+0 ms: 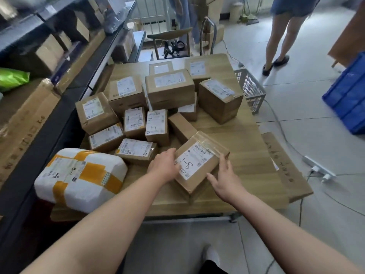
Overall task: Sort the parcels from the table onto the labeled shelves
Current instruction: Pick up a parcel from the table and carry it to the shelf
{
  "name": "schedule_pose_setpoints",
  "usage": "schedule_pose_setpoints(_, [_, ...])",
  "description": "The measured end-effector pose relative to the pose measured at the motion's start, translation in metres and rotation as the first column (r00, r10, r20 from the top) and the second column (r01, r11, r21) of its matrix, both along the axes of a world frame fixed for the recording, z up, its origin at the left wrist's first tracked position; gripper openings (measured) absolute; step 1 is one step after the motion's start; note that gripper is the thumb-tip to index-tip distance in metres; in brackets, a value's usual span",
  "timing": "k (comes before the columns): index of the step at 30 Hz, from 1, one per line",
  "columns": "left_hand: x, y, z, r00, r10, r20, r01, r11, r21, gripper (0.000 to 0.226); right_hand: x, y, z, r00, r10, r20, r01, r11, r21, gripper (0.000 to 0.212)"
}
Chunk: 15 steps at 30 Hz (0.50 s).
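Parcel [199,163] marked 1-8 lies on the table [246,135], at 5 o'clock from the pile of boxes [156,123]. My left hand [165,165] curls round its 9 o'clock edge. My right hand [225,178] presses flat fingers on its 4 o'clock side. I think that keeps it level for lifting. It is a brown box with a white label and clear tape.

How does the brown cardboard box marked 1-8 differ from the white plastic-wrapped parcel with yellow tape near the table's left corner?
The brown cardboard box marked 1-8 is flat-sided; the white plastic-wrapped parcel with yellow tape is a rounded bundle, and looks larger. The box is tilted, gripped by the left hand and touched by the right hand; the parcel lies untouched. Both carry white printed labels with handwriting.
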State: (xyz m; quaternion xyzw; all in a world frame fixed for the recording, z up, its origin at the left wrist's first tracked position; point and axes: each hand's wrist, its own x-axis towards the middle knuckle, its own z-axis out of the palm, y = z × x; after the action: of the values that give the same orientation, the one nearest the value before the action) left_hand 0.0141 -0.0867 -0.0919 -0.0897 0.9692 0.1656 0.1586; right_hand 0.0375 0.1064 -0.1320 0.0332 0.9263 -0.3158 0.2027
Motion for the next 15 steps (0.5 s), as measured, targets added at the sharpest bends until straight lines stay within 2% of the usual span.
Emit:
schedule_pose_setpoints(2, [-0.004, -0.002, 0.001, 0.998, -0.053, 0.04, 0.056, 0.996, -0.074, 0.056, 0.005, -0.005, -0.004, 1.0, -0.003, 0.03, 0.005, 0.998, -0.07, 0.094])
schedule_pose_setpoints(4, [-0.007, -0.007, 0.003, 0.994, -0.067, 0.084, 0.072, 0.995, -0.065, 0.054, 0.007, -0.007, -0.007, 0.999, -0.021, 0.044, 0.025, 0.994, -0.107, 0.094])
schedule_pose_setpoints(8, [0.0, -0.016, -0.01, 0.969, -0.043, 0.243, -0.008, 0.979, 0.205, 0.049, 0.007, -0.006, -0.008, 0.984, -0.156, 0.085, 0.174, 0.946, -0.275, 0.083])
schedule_pose_setpoints(12, [0.008, -0.018, -0.024, 0.977, -0.016, 0.211, -0.065, 0.926, 0.371, 0.043, 0.006, -0.013, -0.006, 0.951, -0.257, 0.174, 0.303, 0.89, -0.34, 0.083])
schedule_pose_setpoints(15, [0.015, -0.017, -0.028, 0.977, 0.016, 0.215, -0.113, 0.887, 0.448, 0.048, 0.005, -0.015, -0.005, 0.925, -0.293, 0.241, 0.369, 0.839, -0.399, 0.08])
